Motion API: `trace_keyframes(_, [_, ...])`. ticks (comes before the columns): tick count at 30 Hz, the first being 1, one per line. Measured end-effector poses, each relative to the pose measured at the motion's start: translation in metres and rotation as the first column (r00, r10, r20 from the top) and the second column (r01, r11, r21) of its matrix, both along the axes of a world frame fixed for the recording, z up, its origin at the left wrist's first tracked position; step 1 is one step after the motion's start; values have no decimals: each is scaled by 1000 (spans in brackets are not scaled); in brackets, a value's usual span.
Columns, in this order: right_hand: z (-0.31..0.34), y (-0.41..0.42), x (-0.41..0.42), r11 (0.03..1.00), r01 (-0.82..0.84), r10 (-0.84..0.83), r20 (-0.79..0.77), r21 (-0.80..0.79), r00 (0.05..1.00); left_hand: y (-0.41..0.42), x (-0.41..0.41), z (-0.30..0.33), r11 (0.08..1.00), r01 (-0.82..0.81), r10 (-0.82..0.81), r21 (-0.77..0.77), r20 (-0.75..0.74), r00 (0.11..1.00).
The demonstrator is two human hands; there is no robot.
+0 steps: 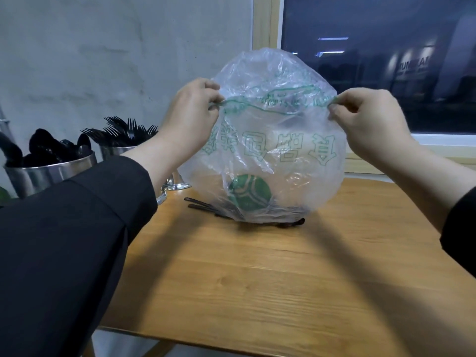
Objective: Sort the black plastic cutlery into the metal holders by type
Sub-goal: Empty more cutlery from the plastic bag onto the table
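Bag: clear crinkled plastic bag with green printed characters (268, 140), held upright over the far middle of the wooden table (257, 274), mouth stretched wide, its bottom resting on loose cutlery
Left hand (190, 117): fingers curled, pinching the bag's left rim
Right hand (368, 117): fingers curled, pinching the right rim
Loose cutlery: black plastic cutlery handles (203, 206) poking out from under the bag on the table (types not readable)
Spoon holder: round metal holder packed with black plastic spoons (49, 168), at the table's far left edge
Fork holder: second metal holder of black plastic forks (121, 148), just behind it, partly hidden by the black sleeve (77, 240)
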State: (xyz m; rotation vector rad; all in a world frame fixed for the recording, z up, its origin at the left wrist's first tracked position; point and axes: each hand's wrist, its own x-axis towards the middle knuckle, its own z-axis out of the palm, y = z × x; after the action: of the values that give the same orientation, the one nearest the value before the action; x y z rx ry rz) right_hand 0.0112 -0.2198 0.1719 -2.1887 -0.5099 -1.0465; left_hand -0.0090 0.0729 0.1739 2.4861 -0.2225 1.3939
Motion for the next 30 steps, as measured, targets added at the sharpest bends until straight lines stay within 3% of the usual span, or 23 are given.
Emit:
trace_keyframes(16, [29,-51,-12,993,26,-58,282,119,958,-59,-3,44,988,152,-139,-41,232,963])
trace_keyframes(23, [28,-84,2,988,63,-104,314,139,944,-92,18,49,975,219,-206,-20,270,941])
trace_keyframes(30, [-11,-121,21,986,139,-162,307,93,938,-126,63,7,954,298,-282,-25,254,925])
